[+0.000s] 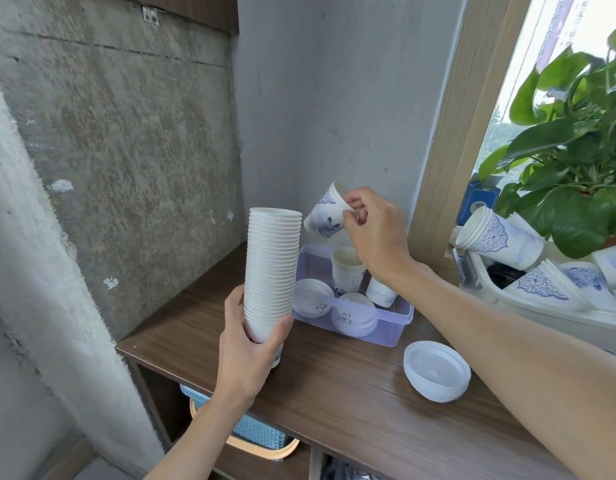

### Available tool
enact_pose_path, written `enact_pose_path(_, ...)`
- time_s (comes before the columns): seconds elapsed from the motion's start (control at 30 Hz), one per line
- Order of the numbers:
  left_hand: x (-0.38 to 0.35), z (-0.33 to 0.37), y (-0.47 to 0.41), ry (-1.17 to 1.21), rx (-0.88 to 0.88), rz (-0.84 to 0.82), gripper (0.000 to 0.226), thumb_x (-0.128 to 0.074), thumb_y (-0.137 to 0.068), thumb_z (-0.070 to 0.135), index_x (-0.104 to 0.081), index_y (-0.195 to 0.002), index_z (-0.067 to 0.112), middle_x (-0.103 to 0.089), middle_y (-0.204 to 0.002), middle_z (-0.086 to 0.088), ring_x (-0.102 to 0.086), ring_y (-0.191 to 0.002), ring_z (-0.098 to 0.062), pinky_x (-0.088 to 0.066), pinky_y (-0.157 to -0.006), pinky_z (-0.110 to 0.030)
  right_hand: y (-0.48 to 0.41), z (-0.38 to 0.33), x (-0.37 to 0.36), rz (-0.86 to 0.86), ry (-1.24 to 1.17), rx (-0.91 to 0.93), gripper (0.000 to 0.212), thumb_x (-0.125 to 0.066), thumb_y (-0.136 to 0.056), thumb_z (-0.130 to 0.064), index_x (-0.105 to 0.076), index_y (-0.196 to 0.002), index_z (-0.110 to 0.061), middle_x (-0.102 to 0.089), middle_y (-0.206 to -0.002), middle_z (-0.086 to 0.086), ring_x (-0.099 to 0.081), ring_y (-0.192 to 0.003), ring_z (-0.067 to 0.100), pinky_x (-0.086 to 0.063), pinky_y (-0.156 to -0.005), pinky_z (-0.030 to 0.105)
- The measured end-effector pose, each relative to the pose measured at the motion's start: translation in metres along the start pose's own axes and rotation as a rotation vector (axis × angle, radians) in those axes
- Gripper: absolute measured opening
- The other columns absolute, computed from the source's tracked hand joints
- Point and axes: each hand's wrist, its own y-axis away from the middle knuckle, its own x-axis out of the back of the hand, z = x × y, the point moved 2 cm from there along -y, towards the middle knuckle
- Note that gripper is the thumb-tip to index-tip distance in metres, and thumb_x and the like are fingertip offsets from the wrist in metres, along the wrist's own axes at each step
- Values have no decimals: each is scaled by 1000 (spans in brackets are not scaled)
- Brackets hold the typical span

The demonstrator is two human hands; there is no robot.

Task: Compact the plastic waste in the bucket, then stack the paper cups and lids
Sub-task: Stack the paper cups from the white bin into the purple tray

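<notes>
My left hand (246, 344) grips the bottom of a tall stack of white paper cups (272, 261), held upright above the wooden shelf top (334, 403). My right hand (374, 230) pinches the rim of a single blue-patterned paper cup (325, 216), tilted, in the air just right of the stack's top. Below it a clear plastic box (389, 327) holds two more cups (347, 268) and white lids (351, 317) with handwriting. A pile of white lids (436, 370) lies on the shelf top to the right.
A white tray (542, 317) on the window sill holds several lying stacks of patterned cups (500, 237). A leafy green plant (576, 150) stands by the window. A blue basket (251, 431) sits in the compartment below. Concrete walls close in on the left and behind.
</notes>
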Motion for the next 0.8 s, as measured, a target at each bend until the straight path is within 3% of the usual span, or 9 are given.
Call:
enact_pose_path(0.07, 0, 2, 0, -5, -9, 1, 67, -83, -77, 39, -37, -125, 46, -55, -105, 46, -57, -102, 14, -43, -74, -2, -4, -5, 4, 55, -94, -46, 16, -62, -83, 0, -66, -96, -8, -49, -67, -20, -49, -61, 6, -51, -71, 37)
enact_pose_path(0.17, 1, 3, 0, -16, -12, -9, 66, -83, -78, 29, -37, -121, 51, -56, -106, 45, -58, -102, 13, -44, -75, -3, -11, -21, 14, 142, -258, -79, 16, -61, -85, 0, -66, -96, -10, -58, -75, -16, -48, -60, 4, -50, -66, 30)
enact_pose_path(0.3, 1, 2, 0, -16, -15, -10, 67, -83, -79, 23, -41, -129, 38, -59, -104, 41, -61, -96, 11, -47, -70, -5, -16, -40, 21, 169, -388, -59, 16, -61, -85, 0, -66, -96, -10, -60, -78, -15, -50, -65, 5, -48, -66, 24)
enact_pose_path(0.53, 1, 5, 2, 8, -13, -17, 67, -83, -79, 18, -42, -129, 34, -60, -102, 38, -62, -92, 9, -49, -68, -7, -8, -52, 11, -149, -431, -13, 19, -59, -87, 2, -68, -98, -9, -66, -82, -5, -54, -72, 13, -46, -67, 20)
enact_pose_path(0.63, 1, 6, 3, 6, -13, -15, 65, -83, -80, 16, -42, -127, 37, -61, -99, 40, -63, -86, 11, -48, -64, -6, -8, -53, 12, -181, -412, 28, 20, -57, -88, -2, -70, -101, -10, -68, -82, 3, -53, -72, 27, -44, -65, 31)
enact_pose_path(0.7, 1, 8, 4, 6, -19, -26, 66, -83, -79, 14, -42, -123, 42, -61, -100, 38, -64, -85, 10, -49, -62, -7, -10, -54, 14, -207, -401, 30, 23, -54, -90, -2, -71, -101, -11, -70, -84, 2, -53, -72, 26, -44, -66, 31)
enact_pose_path(0.8, 1, 12, 5, -24, -31, -45, 69, -84, -78, 21, -41, -122, 51, -60, -108, 37, -62, -98, 8, -50, -72, -9, -12, -56, 12, -327, -358, -1, 28, -49, -92, 0, -74, -101, -9, -72, -91, 0, -56, -73, 12, -43, -71, 23)
